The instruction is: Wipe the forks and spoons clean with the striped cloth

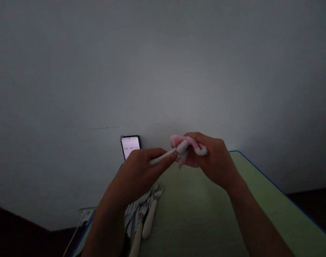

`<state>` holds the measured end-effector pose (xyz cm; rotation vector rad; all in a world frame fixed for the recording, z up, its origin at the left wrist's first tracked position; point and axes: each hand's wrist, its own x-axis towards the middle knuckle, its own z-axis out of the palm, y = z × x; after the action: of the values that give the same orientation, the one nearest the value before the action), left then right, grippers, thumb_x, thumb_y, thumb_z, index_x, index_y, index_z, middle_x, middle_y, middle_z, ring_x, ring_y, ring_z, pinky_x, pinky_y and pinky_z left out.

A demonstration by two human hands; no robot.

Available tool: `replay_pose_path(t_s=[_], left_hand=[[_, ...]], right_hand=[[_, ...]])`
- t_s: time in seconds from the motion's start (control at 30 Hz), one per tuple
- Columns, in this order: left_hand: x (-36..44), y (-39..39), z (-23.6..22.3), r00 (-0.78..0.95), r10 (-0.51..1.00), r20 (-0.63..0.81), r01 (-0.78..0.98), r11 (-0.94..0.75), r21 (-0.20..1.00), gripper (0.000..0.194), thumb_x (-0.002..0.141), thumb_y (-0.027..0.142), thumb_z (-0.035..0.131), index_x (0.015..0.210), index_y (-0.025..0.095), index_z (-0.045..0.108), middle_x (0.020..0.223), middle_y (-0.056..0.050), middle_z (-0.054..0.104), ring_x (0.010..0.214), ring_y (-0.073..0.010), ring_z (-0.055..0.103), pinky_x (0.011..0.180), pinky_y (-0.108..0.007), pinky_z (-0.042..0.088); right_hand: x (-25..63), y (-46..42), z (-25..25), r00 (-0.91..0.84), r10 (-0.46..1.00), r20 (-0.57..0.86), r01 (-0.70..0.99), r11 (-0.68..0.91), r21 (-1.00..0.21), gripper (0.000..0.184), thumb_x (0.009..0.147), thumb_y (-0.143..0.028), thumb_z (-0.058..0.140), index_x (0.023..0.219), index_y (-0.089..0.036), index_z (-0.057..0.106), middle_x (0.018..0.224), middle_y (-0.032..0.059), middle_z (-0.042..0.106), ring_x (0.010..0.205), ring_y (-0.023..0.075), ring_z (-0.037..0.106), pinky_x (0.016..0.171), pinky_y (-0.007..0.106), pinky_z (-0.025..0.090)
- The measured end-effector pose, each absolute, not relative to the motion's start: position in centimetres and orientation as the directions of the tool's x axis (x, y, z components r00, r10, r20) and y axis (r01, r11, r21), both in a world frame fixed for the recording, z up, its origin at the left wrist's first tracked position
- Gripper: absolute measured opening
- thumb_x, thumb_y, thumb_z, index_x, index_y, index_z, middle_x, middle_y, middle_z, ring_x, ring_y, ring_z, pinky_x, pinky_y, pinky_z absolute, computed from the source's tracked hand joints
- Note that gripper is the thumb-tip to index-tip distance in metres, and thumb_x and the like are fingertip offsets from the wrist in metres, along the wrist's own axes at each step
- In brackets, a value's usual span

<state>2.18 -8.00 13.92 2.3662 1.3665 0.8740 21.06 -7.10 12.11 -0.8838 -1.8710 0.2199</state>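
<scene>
Above the table, my left hand (137, 171) is closed on the pale handle (163, 157) of a piece of cutlery. Its far end is wrapped in a fluffy pink and white cloth (189, 142), so I cannot tell whether it is a fork, spoon or knife. My right hand (213, 151) grips the cloth, its fingers mostly behind the folds. Below and partly behind my left forearm lies a pile of cutlery, including a fork (152, 212) with a cream handle and another fork (139, 221) beside it.
A phone (130, 145) showing a running timer leans against the grey wall (163, 71) at the table's far side. The light green table (195, 217) has a blue edge. To the lower left, a white cable (72, 237) hangs near a socket (86, 215).
</scene>
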Motion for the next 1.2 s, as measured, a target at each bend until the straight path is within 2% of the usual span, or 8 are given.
replay_pose_path(t_s=[0.13,0.27,0.4,0.5,0.6,0.7,1.2], left_hand=[[3.2,-8.3,13.8,0.335,0.832,0.441,0.765,-0.514,0.388,0.033,0.083,0.044,0.046,0.08,0.02,0.069,0.058,0.001,0.061,0.049,-0.0106,0.05,0.05,-0.021,0.033],[3.8,-8.6,13.9,0.329,0.819,0.47,0.819,-0.496,0.29,0.032,0.081,0.042,0.047,0.082,0.021,0.07,0.062,-0.003,0.065,0.052,-0.014,0.053,0.051,-0.024,0.033],[3.1,-8.8,14.3,0.338,0.812,0.476,0.775,-0.527,0.349,0.03,0.082,0.04,0.048,0.079,0.021,0.07,0.059,0.001,0.063,0.047,-0.0099,0.05,0.048,-0.021,0.032],[2.3,-8.8,14.4,0.345,0.834,0.43,0.733,-0.526,0.432,0.035,0.082,0.043,0.049,0.069,0.017,0.068,0.048,0.005,0.051,0.043,-0.0071,0.042,0.044,-0.018,0.029],[1.9,-8.5,14.1,0.356,0.858,0.37,0.707,-0.506,0.494,0.042,0.082,0.048,0.046,0.064,0.015,0.065,0.047,0.005,0.043,0.044,-0.0067,0.037,0.041,-0.018,0.026],[2.1,-8.1,13.6,0.369,0.869,0.329,0.693,-0.493,0.526,0.043,0.083,0.051,0.045,0.069,0.016,0.066,0.051,0.005,0.043,0.046,-0.0074,0.038,0.042,-0.018,0.026],[3.1,-7.7,13.1,0.438,0.835,0.332,0.704,-0.549,0.451,0.046,0.087,0.047,0.037,0.062,0.014,0.058,0.052,0.004,0.047,0.049,-0.0085,0.041,0.047,-0.02,0.029]], right_hand=[[20.8,-6.8,11.5,-0.094,0.699,0.709,0.519,0.642,-0.564,0.022,0.082,-0.021,0.051,0.102,-0.019,0.059,0.101,0.0054,0.065,0.089,0.0176,0.059,0.076,0.028,0.044],[21.1,-6.3,11.4,-0.075,0.66,0.748,0.556,0.65,-0.518,0.024,0.079,-0.019,0.053,0.102,-0.019,0.06,0.097,0.0053,0.066,0.084,0.0171,0.059,0.072,0.027,0.044],[21.7,-6.1,11.5,-0.184,0.641,0.745,0.507,0.711,-0.487,0.028,0.078,-0.011,0.048,0.102,-0.019,0.06,0.097,0.0041,0.067,0.084,0.0151,0.06,0.073,0.024,0.044],[22.3,-5.9,11.6,-0.303,0.628,0.717,0.444,0.759,-0.477,0.033,0.075,-0.007,0.047,0.103,-0.02,0.061,0.099,0.0018,0.068,0.085,0.0136,0.061,0.074,0.022,0.044],[22.8,-5.7,11.6,-0.307,0.651,0.694,0.445,0.743,-0.5,0.033,0.074,-0.007,0.049,0.1,-0.021,0.063,0.095,0.0001,0.069,0.081,0.0125,0.062,0.071,0.021,0.044],[23.1,-5.7,11.6,-0.285,0.673,0.682,0.457,0.721,-0.521,0.029,0.074,-0.007,0.05,0.097,-0.02,0.064,0.09,-0.0004,0.069,0.076,0.0116,0.061,0.068,0.02,0.044],[23.0,-6.3,12.3,-0.265,0.719,0.642,0.509,0.67,-0.541,0.019,0.077,-0.013,0.051,0.09,-0.019,0.064,0.083,0.0002,0.069,0.07,0.0111,0.06,0.062,0.02,0.041]])
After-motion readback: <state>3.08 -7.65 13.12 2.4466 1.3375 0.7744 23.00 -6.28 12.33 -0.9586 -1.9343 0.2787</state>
